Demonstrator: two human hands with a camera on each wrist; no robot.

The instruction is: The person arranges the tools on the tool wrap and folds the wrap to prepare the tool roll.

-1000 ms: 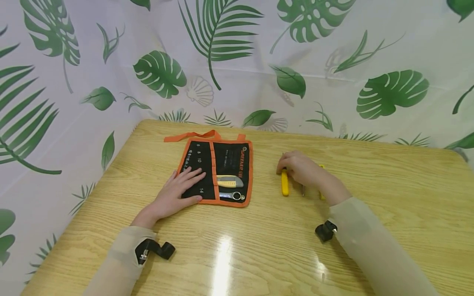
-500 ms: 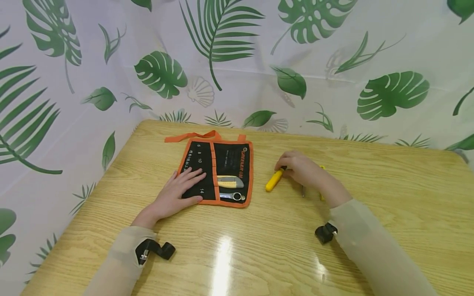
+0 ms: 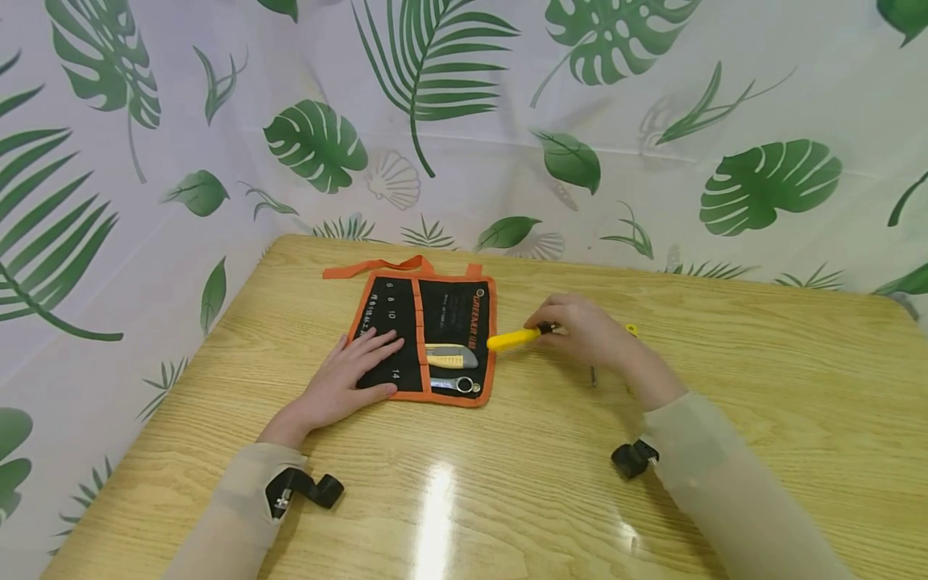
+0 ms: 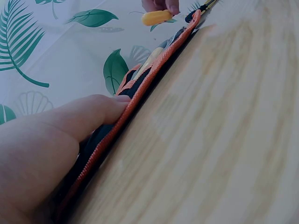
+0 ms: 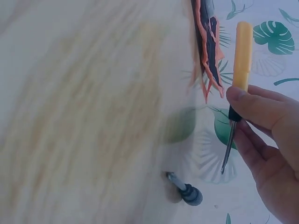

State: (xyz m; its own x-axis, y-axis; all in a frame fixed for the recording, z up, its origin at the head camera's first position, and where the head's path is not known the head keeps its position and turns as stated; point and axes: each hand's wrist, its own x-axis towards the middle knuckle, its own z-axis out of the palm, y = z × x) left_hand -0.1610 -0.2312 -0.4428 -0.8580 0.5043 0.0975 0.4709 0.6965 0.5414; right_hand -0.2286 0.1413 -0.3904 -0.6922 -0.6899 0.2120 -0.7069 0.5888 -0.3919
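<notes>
We note a glossy wood-grain table [image 3: 507, 483] before a white, leaf-printed backdrop [image 3: 638, 105]. Since the earlier frame, the yellow-handled metal screwdriver [image 3: 513, 339] has swung leftward, handle end now near the orange-trimmed black fabric tool pouch [image 3: 451, 310]. We see the left hand [image 3: 344, 383] spread on the pouch, the right hand [image 3: 586, 332] pinching the screwdriver between thumb and fingers

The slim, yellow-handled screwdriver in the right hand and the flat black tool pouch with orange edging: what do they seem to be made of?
Slim, yellow-handled screwdriver: handle probably plastic, smooth and evenly coloured; shaft looks like metal, from its grey shine. Flat black tool pouch: probably woven fabric, matte; its orange edging shows ribbed texture in the left wrist view. Fibre unclear.
</notes>
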